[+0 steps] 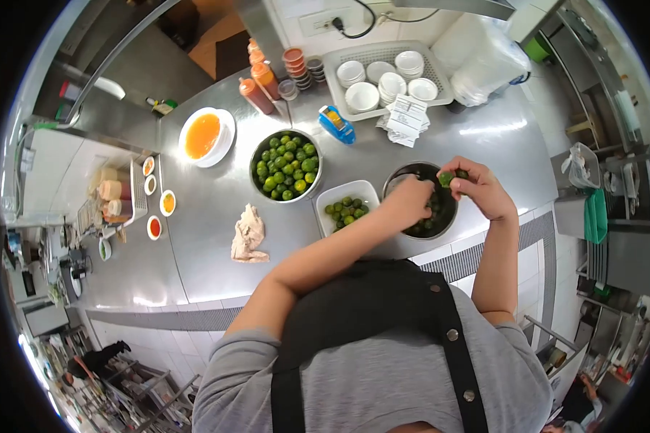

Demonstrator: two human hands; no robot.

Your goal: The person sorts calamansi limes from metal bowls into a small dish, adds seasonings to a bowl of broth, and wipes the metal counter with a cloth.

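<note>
My right hand (478, 189) pinches a green lime (446, 178) above the right rim of a dark metal bowl (451, 216). Over the same bowl, my left hand (412, 200) reaches in from the left, its fingers bent down and closed; what they hold, if anything, is hidden. Limes lie in the bowl, partly covered by that hand. Just left of it stands a white square dish (368, 189) with small green limes (347, 211). Farther left, a steel bowl (255, 182) is full of whole limes (287, 164).
A crumpled cloth (248, 237) lies on the steel counter (209, 281). Behind are a bowl of orange sauce (202, 136), bottles (256, 95), a blue dispenser (336, 125), paper slips (407, 119) and a grey crate (335, 81) of white cups. Small sauce dishes (167, 203) stand left.
</note>
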